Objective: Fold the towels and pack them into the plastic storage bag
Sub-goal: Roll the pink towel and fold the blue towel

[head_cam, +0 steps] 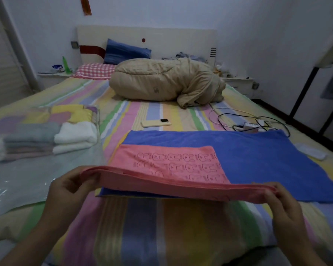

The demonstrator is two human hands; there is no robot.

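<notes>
A pink towel (167, 166) with a stamped pattern lies partly on a flat blue towel (258, 162) on the striped bed. Its near edge is lifted off the bed. My left hand (69, 187) pinches that edge at its left end and my right hand (283, 204) pinches it at the right end. To the left lies a clear plastic storage bag (27, 179) holding several folded towels (46, 139), white, grey and pale pink, stacked at its far end.
A phone (156, 122) lies on the bed beyond the blue towel. Cables and a charger (252, 125) sit at the right. A bundled beige quilt (165, 83) and pillows fill the head of the bed. A white object (311, 150) lies right of the blue towel.
</notes>
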